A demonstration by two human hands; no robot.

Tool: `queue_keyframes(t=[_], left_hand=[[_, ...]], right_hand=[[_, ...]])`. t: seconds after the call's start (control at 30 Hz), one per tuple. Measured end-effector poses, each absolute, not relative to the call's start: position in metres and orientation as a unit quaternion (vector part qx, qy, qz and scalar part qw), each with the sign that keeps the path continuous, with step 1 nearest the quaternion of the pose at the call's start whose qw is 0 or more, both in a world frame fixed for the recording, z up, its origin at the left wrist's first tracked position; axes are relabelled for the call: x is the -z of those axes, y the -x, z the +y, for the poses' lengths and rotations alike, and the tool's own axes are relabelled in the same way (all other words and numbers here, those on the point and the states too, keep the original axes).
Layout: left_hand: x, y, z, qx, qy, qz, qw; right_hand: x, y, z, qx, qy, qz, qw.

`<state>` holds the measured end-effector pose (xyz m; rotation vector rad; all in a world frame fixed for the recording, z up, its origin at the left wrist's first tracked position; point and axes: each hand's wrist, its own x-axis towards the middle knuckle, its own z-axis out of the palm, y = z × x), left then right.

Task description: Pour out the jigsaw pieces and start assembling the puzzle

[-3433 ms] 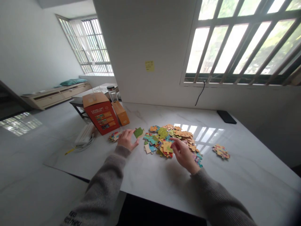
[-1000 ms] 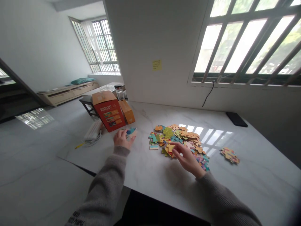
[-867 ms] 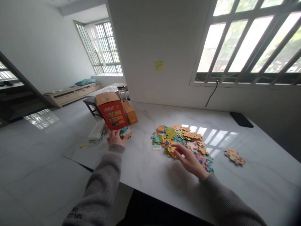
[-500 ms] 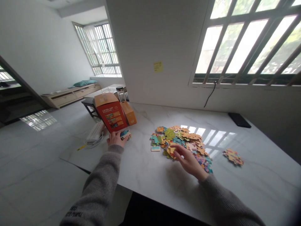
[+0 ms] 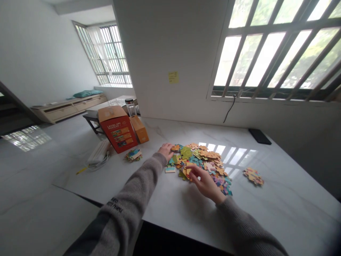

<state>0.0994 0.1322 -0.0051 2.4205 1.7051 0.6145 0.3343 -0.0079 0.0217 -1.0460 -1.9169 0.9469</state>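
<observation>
**A:** Where are the puzzle pieces?
**B:** In a loose, many-coloured pile (image 5: 198,156) on a white marbled table (image 5: 170,209). Take the pile as the clock's centre, 12 o'clock pointing away from the wearer. A small left stack (image 5: 133,155) lies at 9, well apart from it; a small right stack (image 5: 253,176) lies just past 3.

**A:** And the left hand?
**B:** The left hand (image 5: 166,151) is at 10, its bent fingers at the pile's edge, beside an orange piece (image 5: 175,148). The back of the hand hides the grip, so I cannot tell whether it has hold of anything.

**A:** The right hand?
**B:** The right hand (image 5: 204,181) is at 6, thumb and index finger loosely curled, with the tips by a yellow piece (image 5: 188,169). I cannot tell whether they grip it.

**A:** What else is near?
**B:** A blue-and-cream piece (image 5: 170,170) lies at 8, by the pile's edge. A red box (image 5: 118,133) stands at 10 with an orange box (image 5: 140,129) beside it. A black phone (image 5: 259,136) lies at 2.
</observation>
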Motion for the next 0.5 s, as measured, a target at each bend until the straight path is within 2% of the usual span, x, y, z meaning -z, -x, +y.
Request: queue_keyframes(t=[0.3,0.4,0.5], left_hand=[[-0.005,-0.104,0.151,-0.156,-0.808,0.564,0.070],[-0.012,-0.098,0.135,-0.219,-0.799,0.555,0.075],[-0.017,-0.100,0.110,-0.341,-0.788,0.497,0.122]], right_hand=[[-0.023,-0.337,-0.007,-0.359,0.404,-0.753,0.375],[-0.024,-0.338,-0.007,-0.355,0.400,-0.753,0.383],[-0.023,-0.339,-0.005,-0.352,0.411,-0.741,0.397]])
